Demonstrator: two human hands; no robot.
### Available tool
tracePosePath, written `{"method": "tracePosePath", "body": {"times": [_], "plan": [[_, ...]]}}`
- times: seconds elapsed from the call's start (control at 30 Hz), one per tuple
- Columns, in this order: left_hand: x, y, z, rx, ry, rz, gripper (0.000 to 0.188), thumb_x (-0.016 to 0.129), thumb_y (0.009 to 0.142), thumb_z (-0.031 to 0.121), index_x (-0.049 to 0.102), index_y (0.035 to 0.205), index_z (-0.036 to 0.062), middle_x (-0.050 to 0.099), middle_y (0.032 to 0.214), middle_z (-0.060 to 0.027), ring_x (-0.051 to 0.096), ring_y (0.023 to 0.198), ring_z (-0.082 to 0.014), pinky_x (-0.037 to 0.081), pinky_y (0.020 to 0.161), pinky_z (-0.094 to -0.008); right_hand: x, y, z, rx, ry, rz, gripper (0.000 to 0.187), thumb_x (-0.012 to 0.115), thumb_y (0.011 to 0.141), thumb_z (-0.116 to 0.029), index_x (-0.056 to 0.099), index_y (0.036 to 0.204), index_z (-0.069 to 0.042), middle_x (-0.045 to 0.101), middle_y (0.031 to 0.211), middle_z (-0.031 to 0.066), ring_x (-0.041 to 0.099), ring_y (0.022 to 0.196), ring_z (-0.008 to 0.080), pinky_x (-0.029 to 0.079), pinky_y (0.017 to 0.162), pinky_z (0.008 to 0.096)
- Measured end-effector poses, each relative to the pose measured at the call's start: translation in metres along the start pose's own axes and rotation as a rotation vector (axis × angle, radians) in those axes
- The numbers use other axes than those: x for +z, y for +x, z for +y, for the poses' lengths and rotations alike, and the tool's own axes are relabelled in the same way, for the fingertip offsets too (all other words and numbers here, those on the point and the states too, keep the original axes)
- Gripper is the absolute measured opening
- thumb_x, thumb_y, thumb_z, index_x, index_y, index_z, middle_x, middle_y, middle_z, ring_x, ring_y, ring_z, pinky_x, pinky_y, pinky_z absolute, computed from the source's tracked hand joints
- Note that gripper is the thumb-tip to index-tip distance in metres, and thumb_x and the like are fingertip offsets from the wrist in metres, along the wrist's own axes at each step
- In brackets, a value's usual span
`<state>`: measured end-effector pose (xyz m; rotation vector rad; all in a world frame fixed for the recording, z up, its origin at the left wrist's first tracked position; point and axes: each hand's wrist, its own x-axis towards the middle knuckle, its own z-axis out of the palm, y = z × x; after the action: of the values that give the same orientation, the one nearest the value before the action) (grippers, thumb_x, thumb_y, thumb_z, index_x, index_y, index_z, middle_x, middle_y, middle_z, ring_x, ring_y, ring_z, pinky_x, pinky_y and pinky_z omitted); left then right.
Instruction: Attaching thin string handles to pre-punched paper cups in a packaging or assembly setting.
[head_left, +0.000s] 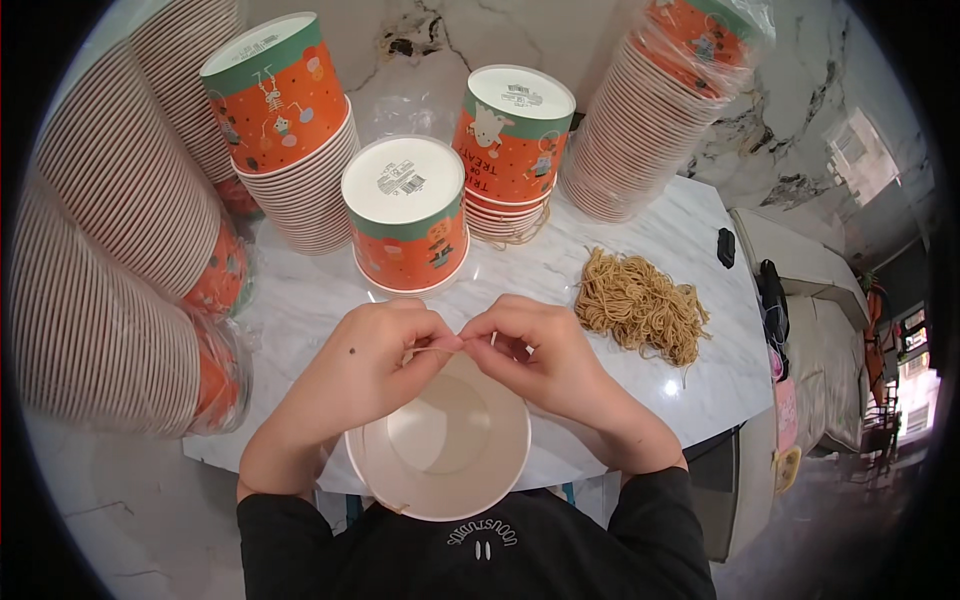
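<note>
Above the far rim of an upright paper bucket (460,470), my two hands meet with fingertips nearly touching. My left hand (375,350) is closed in a pinch on a thin tan cord (432,349). My right hand (540,345) pinches the same cord close beside it. The bucket is pale inside and stands against my dark shirt at the table's near edge. A bit of cord shows at its near rim. To the right of my right hand lies a loose heap of tan cords (640,305).
Upside-down orange and green buckets stand beyond my hands: a short one (405,240), a stack (510,140) and a taller stack (280,110). Plastic-wrapped stacks line the left (110,320) and far right (650,110). A small black object (726,247) lies near the marble table's (540,270) right edge.
</note>
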<state>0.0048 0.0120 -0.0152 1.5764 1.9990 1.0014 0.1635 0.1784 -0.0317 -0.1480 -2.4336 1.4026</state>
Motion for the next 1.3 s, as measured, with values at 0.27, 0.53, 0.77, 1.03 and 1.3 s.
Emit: {"method": "tracePosePath", "body": {"times": [0.27, 0.53, 0.77, 1.03, 1.3], "plan": [[-0.008, 0.008, -0.003, -0.25, -0.513, -0.109, 0.015, 0.069, 0.093, 0.007, 0.076, 0.097, -0.0058, 0.072, 0.08, -0.003, 0.063, 0.077, -0.0035, 0.05, 0.067, -0.0236, 0.0, 0.001, 0.005, -0.103, -0.027, 0.041, 0.008, 0.071, 0.094, -0.004, 0.071, 0.102, -0.004, 0.064, 0.088, 0.0084, 0.065, 0.069, 0.019, 0.051, 0.063, 0.0304], [-0.006, 0.008, -0.009, -0.228, -0.54, -0.141, 0.015, 0.072, 0.093, 0.01, 0.076, 0.094, -0.0039, 0.071, 0.078, -0.0012, 0.06, 0.071, -0.0024, 0.047, 0.062, -0.0221, 0.0, 0.0, 0.001, -0.083, -0.049, 0.003, 0.01, 0.07, 0.094, 0.0, 0.071, 0.103, -0.003, 0.064, 0.089, 0.0084, 0.066, 0.073, 0.0195, 0.052, 0.065, 0.0306], [-0.003, 0.012, -0.011, -0.266, -0.558, -0.166, 0.017, 0.076, 0.094, 0.016, 0.077, 0.091, -0.0007, 0.071, 0.073, 0.0, 0.058, 0.067, -0.0017, 0.044, 0.058, -0.0218, 0.0, -0.003, 0.004, -0.14, -0.097, 0.018, 0.018, 0.07, 0.094, 0.003, 0.071, 0.11, -0.003, 0.066, 0.092, 0.0066, 0.065, 0.076, 0.013, 0.052, 0.065, 0.0261], [0.0, 0.011, -0.015, -0.251, -0.53, -0.09, 0.017, 0.074, 0.094, 0.014, 0.077, 0.087, -0.0009, 0.07, 0.07, -0.0004, 0.059, 0.064, -0.0034, 0.044, 0.056, -0.0235, 0.003, -0.002, -0.003, 0.079, 0.153, 0.011, 0.024, 0.072, 0.092, -0.001, 0.058, 0.111, -0.004, 0.066, 0.087, 0.003, 0.057, 0.06, 0.0072, 0.045, 0.055, 0.0257], [0.002, 0.011, -0.007, -0.269, -0.452, -0.017, 0.019, 0.074, 0.093, 0.014, 0.075, 0.083, -0.0022, 0.07, 0.066, -0.0025, 0.062, 0.062, -0.0053, 0.047, 0.056, -0.0247, 0.004, -0.003, -0.005, 0.134, 0.107, -0.034, 0.028, 0.079, 0.089, -0.007, 0.057, 0.107, -0.006, 0.065, 0.081, -0.0017, 0.049, 0.056, 0.0031, 0.041, 0.053, 0.0229]]}}
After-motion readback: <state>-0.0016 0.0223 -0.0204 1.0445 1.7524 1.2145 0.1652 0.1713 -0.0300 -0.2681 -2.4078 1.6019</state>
